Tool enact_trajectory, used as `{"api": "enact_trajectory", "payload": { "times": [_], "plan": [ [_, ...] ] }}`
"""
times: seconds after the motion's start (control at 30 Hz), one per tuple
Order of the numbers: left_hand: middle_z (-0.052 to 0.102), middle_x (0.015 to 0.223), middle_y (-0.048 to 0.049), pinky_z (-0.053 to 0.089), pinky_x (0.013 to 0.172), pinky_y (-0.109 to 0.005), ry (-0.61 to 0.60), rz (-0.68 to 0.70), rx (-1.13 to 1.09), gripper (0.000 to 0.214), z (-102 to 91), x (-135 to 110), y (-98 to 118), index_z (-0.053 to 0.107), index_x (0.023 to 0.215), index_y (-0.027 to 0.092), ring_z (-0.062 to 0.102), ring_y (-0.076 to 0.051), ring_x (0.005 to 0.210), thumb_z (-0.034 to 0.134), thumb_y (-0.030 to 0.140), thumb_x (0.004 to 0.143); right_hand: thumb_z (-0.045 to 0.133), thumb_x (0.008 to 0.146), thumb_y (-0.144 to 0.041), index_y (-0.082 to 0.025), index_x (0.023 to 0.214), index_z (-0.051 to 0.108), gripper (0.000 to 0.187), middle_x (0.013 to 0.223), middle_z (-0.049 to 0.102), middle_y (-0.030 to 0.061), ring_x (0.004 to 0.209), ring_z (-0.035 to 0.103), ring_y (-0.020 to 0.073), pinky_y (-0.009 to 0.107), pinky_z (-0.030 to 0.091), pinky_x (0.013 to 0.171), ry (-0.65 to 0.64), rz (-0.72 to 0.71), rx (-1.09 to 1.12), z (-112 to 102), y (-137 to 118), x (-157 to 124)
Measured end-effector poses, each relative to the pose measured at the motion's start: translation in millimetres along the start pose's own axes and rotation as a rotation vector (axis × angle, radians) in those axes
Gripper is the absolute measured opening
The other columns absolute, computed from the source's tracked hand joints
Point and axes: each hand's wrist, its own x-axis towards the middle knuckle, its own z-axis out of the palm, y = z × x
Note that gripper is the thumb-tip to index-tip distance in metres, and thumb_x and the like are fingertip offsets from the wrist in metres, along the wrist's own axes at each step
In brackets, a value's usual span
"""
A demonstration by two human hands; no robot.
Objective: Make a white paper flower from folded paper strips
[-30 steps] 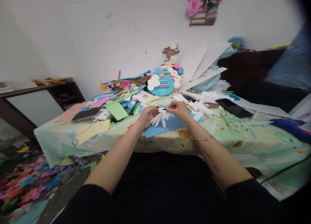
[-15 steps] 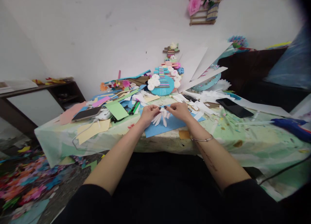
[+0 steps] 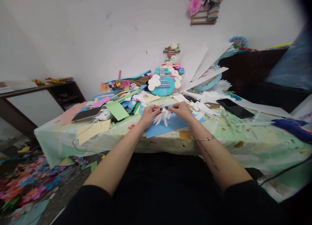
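Between my two hands is a white paper flower (image 3: 162, 117) with narrow pointed petals hanging downward. My left hand (image 3: 150, 115) pinches its upper left edge between thumb and fingers. On the other side, my right hand (image 3: 180, 110) grips the upper right edge, thumb and forefinger pressed together. Beneath the flower lies a sheet of blue paper (image 3: 156, 131) on the covered table. The far side of the flower is hidden from me.
A green cutter (image 3: 135, 108) and green paper (image 3: 117, 111) lie to the left, near a phone (image 3: 87, 114). Another phone (image 3: 235, 108) and a blue glue gun (image 3: 291, 126) are at the right. A blue lute-shaped craft piece (image 3: 163, 86) with white flowers leans against the wall.
The flower and the fingers holding it have shifted very slightly to the right and turned a little. Both hands keep their pinch.
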Motion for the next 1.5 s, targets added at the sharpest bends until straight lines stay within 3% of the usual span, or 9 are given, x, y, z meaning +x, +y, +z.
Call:
{"api": "enact_trajectory", "payload": {
  "times": [0.43, 0.63, 0.87, 1.07, 1.5],
  "plan": [
    [0.064, 0.062, 0.0003, 0.036, 0.053, -0.021, -0.024, -0.011, -0.092, 0.024, -2.6, 1.9, -2.9, 0.063, 0.074, 0.013, 0.054, -0.009, 0.053, 0.075, 0.026, 0.058, 0.055, 0.069, -0.065, -0.016, 0.060, 0.070, 0.052, 0.044, 0.050, -0.0007, 0.050, 0.044, 0.0107, 0.026, 0.025, 0.054, -0.034, 0.018, 0.115, 1.5, 4.3, 2.0],
    [0.070, 0.073, -0.0020, 0.044, 0.064, -0.025, -0.087, -0.009, -0.146, 0.032, -2.8, 0.7, -1.5, 0.066, 0.080, 0.013, 0.062, -0.015, 0.066, 0.074, 0.015, 0.049, 0.056, 0.068, -0.065, -0.015, 0.063, 0.070, 0.053, 0.045, 0.049, -0.0015, 0.049, 0.041, 0.0099, 0.026, 0.022, 0.053, -0.032, 0.076, 0.154, 4.3, 6.3, 1.5],
    [0.069, 0.068, -0.0033, 0.043, 0.059, -0.025, 0.004, -0.063, 0.044, 0.024, -0.2, -1.7, 0.5, 0.069, 0.075, 0.012, 0.057, -0.012, 0.055, 0.074, 0.021, 0.053, 0.050, 0.069, -0.071, -0.014, 0.063, 0.068, 0.060, 0.047, 0.049, -0.0006, 0.051, 0.041, 0.0108, 0.026, 0.021, 0.052, -0.070, 0.059, 0.186, 5.6, 2.5, -2.3],
    [0.066, 0.060, -0.0006, 0.041, 0.055, -0.024, 0.024, -0.093, 0.002, 0.019, -2.6, 1.1, -1.2, 0.069, 0.069, 0.013, 0.054, -0.011, 0.050, 0.071, 0.019, 0.051, 0.051, 0.067, -0.073, -0.014, 0.064, 0.068, 0.061, 0.047, 0.047, -0.0009, 0.051, 0.041, 0.0109, 0.026, 0.021, 0.052, -0.058, 0.107, 0.201, 12.0, -0.6, -2.5],
    [0.067, 0.063, -0.0014, 0.041, 0.059, -0.025, 0.038, -0.108, -0.086, 0.019, -4.1, 3.7, -3.4, 0.069, 0.068, 0.013, 0.057, -0.013, 0.056, 0.072, 0.016, 0.050, 0.052, 0.067, -0.072, -0.015, 0.059, 0.066, 0.059, 0.047, 0.048, -0.0014, 0.053, 0.042, 0.0112, 0.026, 0.021, 0.055, 0.023, 0.169, 0.176, 19.0, -5.7, -2.5]
  ]
}}
